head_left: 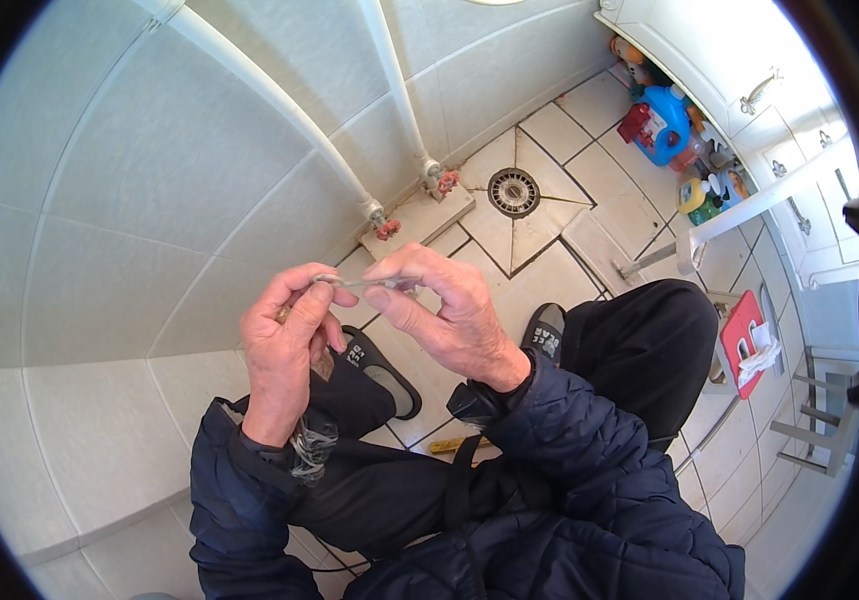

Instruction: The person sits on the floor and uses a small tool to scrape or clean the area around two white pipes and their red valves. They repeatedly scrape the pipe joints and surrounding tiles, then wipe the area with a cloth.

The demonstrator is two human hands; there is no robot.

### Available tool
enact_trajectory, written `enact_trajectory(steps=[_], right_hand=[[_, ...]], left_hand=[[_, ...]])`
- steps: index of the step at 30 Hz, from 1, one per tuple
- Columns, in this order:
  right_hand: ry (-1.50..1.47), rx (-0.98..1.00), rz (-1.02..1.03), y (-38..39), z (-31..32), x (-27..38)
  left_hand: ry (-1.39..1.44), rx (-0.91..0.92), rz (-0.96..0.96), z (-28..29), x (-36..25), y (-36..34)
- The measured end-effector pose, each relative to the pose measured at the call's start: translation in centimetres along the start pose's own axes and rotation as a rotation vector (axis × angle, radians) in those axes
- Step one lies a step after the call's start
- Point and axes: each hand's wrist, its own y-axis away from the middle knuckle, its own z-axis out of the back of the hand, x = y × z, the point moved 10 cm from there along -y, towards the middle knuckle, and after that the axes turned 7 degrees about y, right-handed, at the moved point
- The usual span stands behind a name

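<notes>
A round, slotted metal drain (513, 193) is sitting in the pale tiled floor (549, 132). A blue plastic jug (665, 103) is resting near a white cabinet (717, 80) with ornate metal handles (757, 92). A crumpled white cloth (757, 358) is lying against a flat red board (738, 318) with rounded holes.

A person's bare left hand (284, 335) and bare right hand (454, 315), in navy quilted sleeves (589, 420), pinch a thin, pale, strip-like piece (352, 283) between them. Ahead, two white pipes (284, 105) with red valve handles (389, 230) run along a light-tiled wall (139, 180) near a round metal floor drain (514, 192). Upper right, a blue plastic jug (671, 105) sits among plastic bottles (694, 196) beside white cabinets (734, 45).
</notes>
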Motion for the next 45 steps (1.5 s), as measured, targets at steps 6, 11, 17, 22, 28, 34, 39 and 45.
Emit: enact_trajectory(steps=[6,11,17,22,28,34,39,45], right_hand=[[0.065,-0.023,0.117,0.0,-0.5,0.9],[0.28,-0.09,0.309,0.6,-0.9,2.2],[0.41,-0.175,0.354,1.1,-1.1,2.5],[0.417,-0.107,0.367,1.3,-1.9,3.3],[0.393,-0.149,0.321,0.7,-0.6,3.7],[0.209,-0.045,0.089,0.1,-0.8,0.6],[-0.145,-0.01,-0.233,0.6,-0.9,-3.0],[-0.36,-0.138,-0.45,1.3,0.3,-4.7]], left_hand=[[0.032,0.007,-0.027,0.4,0.0,-0.1],[0.042,0.051,-0.045,-0.3,-0.3,0.1],[0.073,0.083,0.016,-0.8,0.1,0.0],[0.11,0.074,0.039,-0.7,0.4,-0.1],[0.145,0.124,0.083,-1.0,0.7,0.1],[0.087,0.32,0.193,-3.1,1.7,0.9],[0.155,0.299,0.243,-3.1,1.5,0.9],[0.302,0.234,0.207,-2.7,1.1,0.6]])
